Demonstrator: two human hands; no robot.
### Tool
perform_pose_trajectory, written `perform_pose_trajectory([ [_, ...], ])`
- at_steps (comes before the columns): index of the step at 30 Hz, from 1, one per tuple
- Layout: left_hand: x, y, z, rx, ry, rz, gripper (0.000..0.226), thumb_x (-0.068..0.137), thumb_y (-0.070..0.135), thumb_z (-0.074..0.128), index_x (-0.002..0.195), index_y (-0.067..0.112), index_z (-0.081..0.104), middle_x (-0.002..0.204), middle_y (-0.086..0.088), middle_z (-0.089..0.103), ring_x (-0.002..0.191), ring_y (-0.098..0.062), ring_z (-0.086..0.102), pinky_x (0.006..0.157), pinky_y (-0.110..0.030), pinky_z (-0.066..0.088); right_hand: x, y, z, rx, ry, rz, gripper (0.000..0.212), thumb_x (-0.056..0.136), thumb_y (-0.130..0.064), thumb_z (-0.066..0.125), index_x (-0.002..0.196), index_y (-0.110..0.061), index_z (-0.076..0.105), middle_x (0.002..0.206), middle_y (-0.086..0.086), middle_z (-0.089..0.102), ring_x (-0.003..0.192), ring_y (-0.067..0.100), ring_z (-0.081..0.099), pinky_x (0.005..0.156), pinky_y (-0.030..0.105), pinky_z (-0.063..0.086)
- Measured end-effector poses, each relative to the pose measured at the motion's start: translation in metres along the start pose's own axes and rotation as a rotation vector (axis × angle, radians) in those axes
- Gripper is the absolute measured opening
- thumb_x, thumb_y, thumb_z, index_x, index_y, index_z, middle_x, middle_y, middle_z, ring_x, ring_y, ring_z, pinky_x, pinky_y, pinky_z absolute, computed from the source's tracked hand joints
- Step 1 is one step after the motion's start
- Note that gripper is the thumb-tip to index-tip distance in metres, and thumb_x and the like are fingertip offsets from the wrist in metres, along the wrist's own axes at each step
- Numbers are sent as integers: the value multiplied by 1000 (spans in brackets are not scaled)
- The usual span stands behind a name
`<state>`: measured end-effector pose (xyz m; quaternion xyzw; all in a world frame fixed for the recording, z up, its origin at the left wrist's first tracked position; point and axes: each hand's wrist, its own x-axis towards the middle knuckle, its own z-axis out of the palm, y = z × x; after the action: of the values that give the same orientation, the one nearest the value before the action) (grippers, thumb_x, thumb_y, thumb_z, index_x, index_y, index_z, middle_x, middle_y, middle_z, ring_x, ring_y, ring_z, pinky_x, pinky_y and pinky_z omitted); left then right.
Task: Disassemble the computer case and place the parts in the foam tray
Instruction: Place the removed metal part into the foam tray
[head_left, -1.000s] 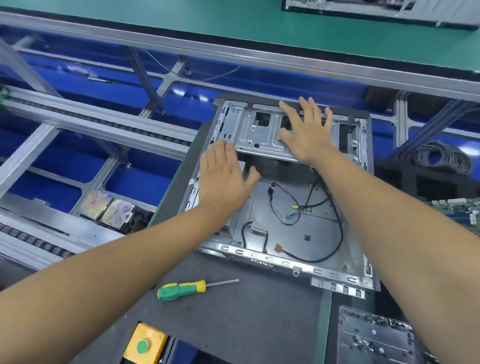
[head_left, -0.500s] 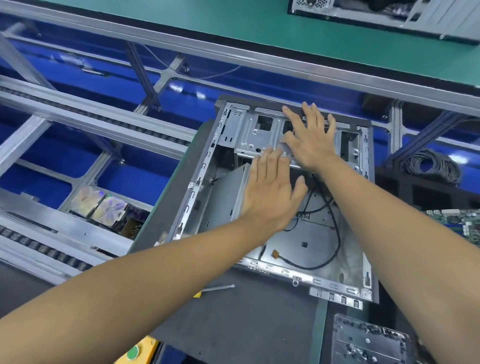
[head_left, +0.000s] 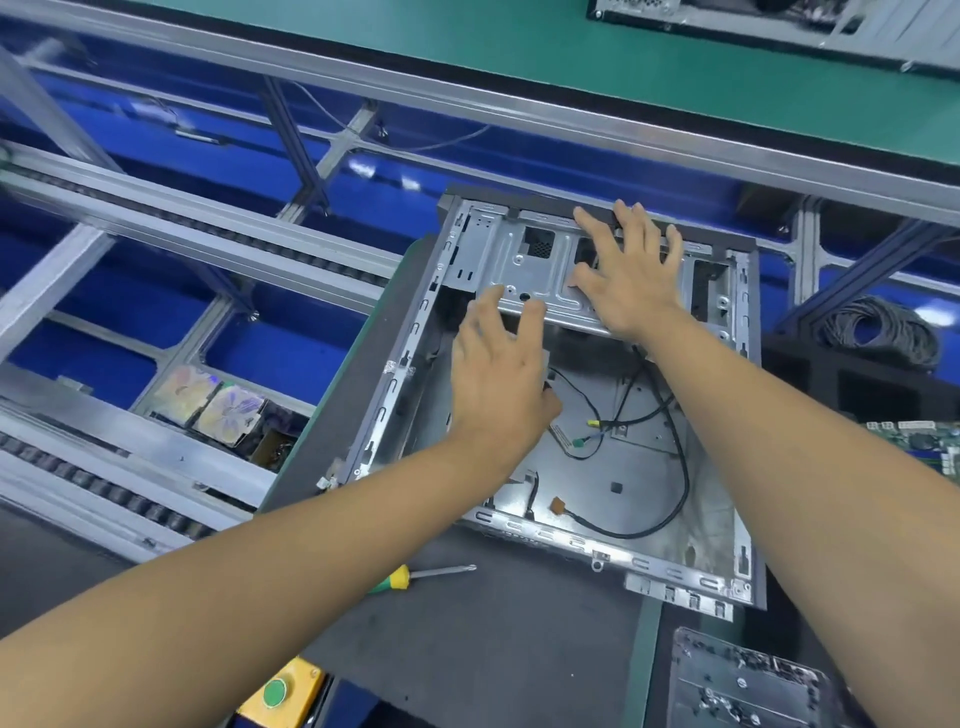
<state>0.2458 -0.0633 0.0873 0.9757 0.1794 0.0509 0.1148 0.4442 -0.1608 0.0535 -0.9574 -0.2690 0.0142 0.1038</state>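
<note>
An open grey metal computer case (head_left: 675, 564) lies on a dark mat, its inside facing up with loose black cables (head_left: 675, 499) on the floor panel. A metal drive bracket (head_left: 524, 265) spans the case's far end. My right hand (head_left: 631, 275) lies flat on that bracket, fingers spread and reaching the far rim. My left hand (head_left: 498, 374) hovers over the bracket's near edge with straight fingers, its fingertips at the edge. A black foam tray (head_left: 872, 384) stands right of the case.
A green and yellow screwdriver (head_left: 410, 576) lies on the mat in front of the case. A yellow box with a green button (head_left: 280, 693) sits at the near edge. A coil of black cable (head_left: 878, 327) and a circuit board (head_left: 924, 441) are at the right; a screw tray (head_left: 748, 686) is near right.
My left hand moved from the case's left wall across to the bracket's near edge. My right hand stayed flat on the bracket.
</note>
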Motion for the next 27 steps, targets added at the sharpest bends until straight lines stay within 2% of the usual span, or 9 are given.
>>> perform_pose_trajectory([
  [5, -6, -8, -5, 14, -153, -101, 93, 69, 50, 87, 140, 31, 29, 154, -12, 8, 133, -39, 37, 85, -43, 57, -1, -2, -2, 28, 0, 5, 65, 96, -50, 34, 158, -45, 15, 170, 8, 6, 157, 23, -4, 122, 57, -8],
  [9, -2, -8, -16, -33, -139, -138, 76, 70, 41, 87, 128, 34, 38, 148, -10, 16, 119, -36, 45, 69, -38, 49, -1, -4, -3, 27, 3, 8, 64, 98, -48, 37, 159, -45, 15, 170, 9, 7, 157, 23, -3, 122, 57, -8],
  [13, -4, -6, -32, -81, -123, -70, 71, 68, 48, 87, 124, 38, 45, 145, -2, 24, 112, -29, 50, 65, -36, 42, -1, -4, -3, 20, 10, 9, 64, 98, -48, 36, 159, -45, 15, 170, 9, 7, 157, 25, -2, 121, 58, -7],
  [17, 9, -11, -78, -269, -144, -27, 65, 64, 56, 85, 118, 45, 51, 132, 8, 31, 90, -11, 58, 76, -35, 42, -3, -4, -4, 47, 26, -9, 59, 101, -43, 31, 158, -44, 17, 169, 10, 9, 157, 26, 1, 121, 58, -6],
  [18, 17, -14, -93, -331, -174, -30, 61, 64, 54, 85, 116, 45, 53, 127, 8, 33, 84, -7, 56, 78, -35, 46, -3, -4, -4, 49, 29, -11, 58, 102, -41, 30, 159, -44, 17, 169, 10, 10, 157, 25, 1, 121, 58, -6],
  [20, 33, -23, -123, -478, -244, -40, 54, 67, 46, 85, 113, 44, 58, 125, 5, 41, 84, -12, 60, 81, -40, 57, -4, -3, -5, 54, 26, -15, 57, 103, -39, 31, 159, -43, 18, 169, 10, 10, 157, 26, 2, 121, 57, -7],
  [22, 49, -30, -149, -591, -269, -31, 47, 69, 38, 85, 110, 42, 64, 125, 7, 52, 86, -16, 67, 72, -31, 61, -4, -2, -5, 53, 29, -14, 57, 104, -37, 33, 159, -42, 20, 169, 11, 11, 157, 27, 2, 122, 57, -6],
  [24, 63, -34, -171, -651, -286, -15, 43, 69, 32, 87, 107, 41, 68, 120, 12, 58, 73, -11, 72, 52, -20, 54, -5, -3, -7, 64, 27, -9, 57, 104, -36, 33, 159, -42, 21, 169, 11, 12, 157, 27, 4, 122, 57, -6],
  [27, 83, -40, -197, -671, -350, 44, 46, 61, 32, 89, 103, 41, 71, 116, 14, 65, 70, -8, 74, 50, -22, 56, -9, -3, -12, 129, 43, -33, 60, 98, -37, 19, 157, -43, 29, 169, 10, 16, 157, 25, 6, 122, 55, -6],
])
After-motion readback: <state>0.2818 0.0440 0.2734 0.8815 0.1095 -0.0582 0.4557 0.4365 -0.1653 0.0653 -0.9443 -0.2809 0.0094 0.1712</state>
